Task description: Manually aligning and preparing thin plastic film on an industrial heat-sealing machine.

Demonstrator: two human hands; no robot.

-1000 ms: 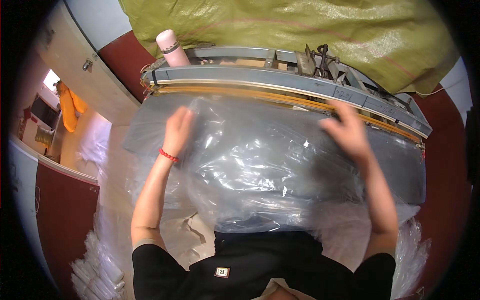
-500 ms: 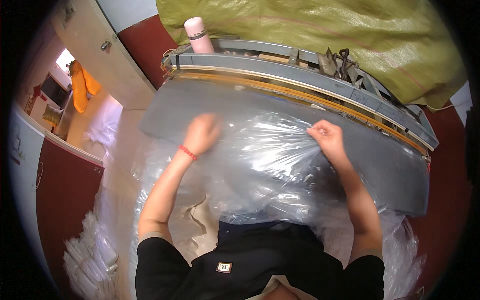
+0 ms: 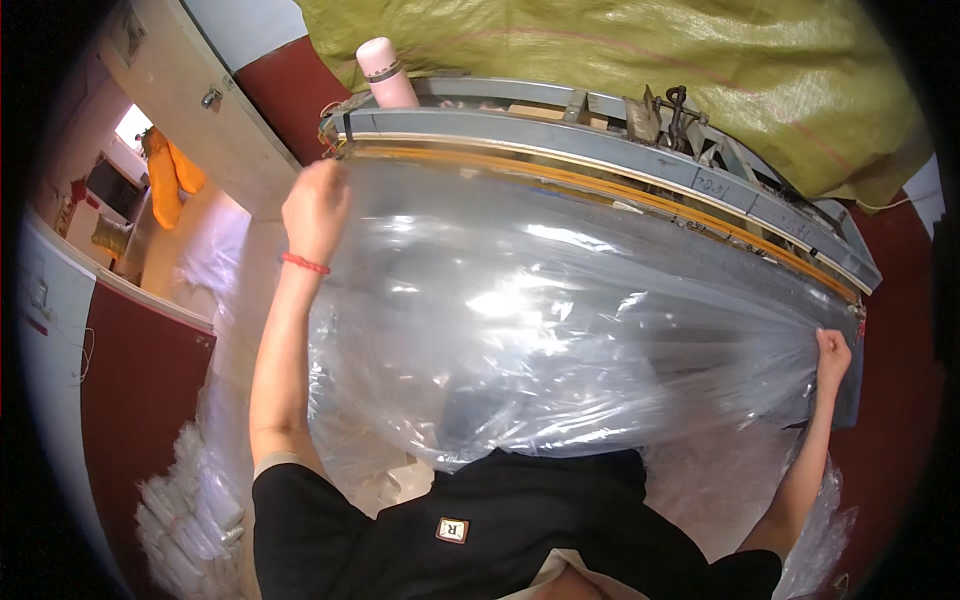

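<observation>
A wide sheet of clear plastic film (image 3: 520, 310) stretches across the grey work surface in front of me, shiny and creased. My right hand (image 3: 834, 358) is closed on the film at the right, where folds gather toward the fingers. At the far left corner of the surface, my left hand (image 3: 318, 205), a red bead bracelet on its wrist, is closed at the film's left edge; its fingertips are partly hidden. Just beyond the film runs a long grey metal bar (image 3: 560, 135) with orange strips (image 3: 600, 180) along its near side.
A pink thermos bottle (image 3: 388, 75) stands behind the bar's left end. Metal clamps (image 3: 672, 118) sit farther right, before a large olive-green woven sheet (image 3: 620, 50). An open door (image 3: 215, 100) is at the left. Bundled clear plastic (image 3: 190, 510) lies on the floor at lower left.
My hands have moved apart, the left to the far left corner and the right toward the right end. The film, bunched before, is now spread wide between them.
</observation>
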